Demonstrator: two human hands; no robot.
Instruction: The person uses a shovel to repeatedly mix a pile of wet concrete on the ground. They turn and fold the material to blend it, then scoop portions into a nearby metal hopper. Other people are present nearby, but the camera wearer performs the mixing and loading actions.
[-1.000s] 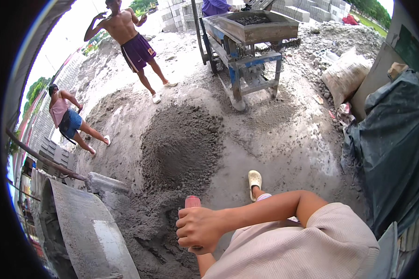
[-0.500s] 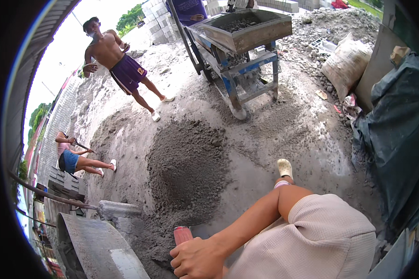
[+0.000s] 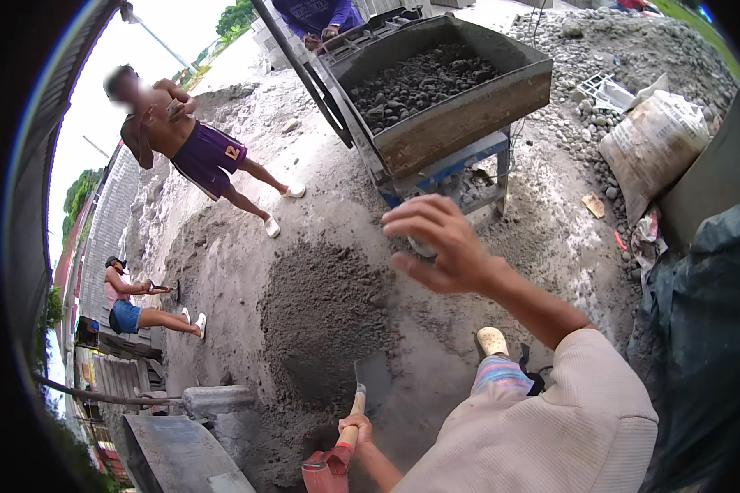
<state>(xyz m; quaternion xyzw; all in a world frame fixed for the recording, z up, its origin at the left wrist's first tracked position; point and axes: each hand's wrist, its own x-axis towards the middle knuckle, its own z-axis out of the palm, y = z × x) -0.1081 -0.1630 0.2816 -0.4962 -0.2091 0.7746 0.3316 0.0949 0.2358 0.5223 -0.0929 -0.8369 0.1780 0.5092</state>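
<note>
My left hand (image 3: 355, 429) is closed around the wooden shaft of a shovel (image 3: 359, 401), low in the view. The shovel has a red handle end at the bottom edge, and its flat blade rests at the near right edge of a grey sand or mortar mix pile (image 3: 325, 304). My right hand (image 3: 444, 246) is raised in the air, fingers spread, holding nothing. It overlaps the lower part of a metal stand in the view. On that stand, a tilted wooden-sided box (image 3: 469, 115) holds dark gravel.
Behind the box, a person in purple (image 3: 321, 16) has hands at its rim. Another in purple shorts (image 3: 214, 156) stands left; a third (image 3: 127, 300) holds a long-handled tool. At right are a full sack (image 3: 658, 148) and dark tarpaulin (image 3: 707, 329). A bent metal sheet (image 3: 189, 452) lies lower left.
My right hand has let go of the shovel's red handle and risen toward the box. My left hand now shows on the shaft. The box looks larger and its gravel shows more.
</note>
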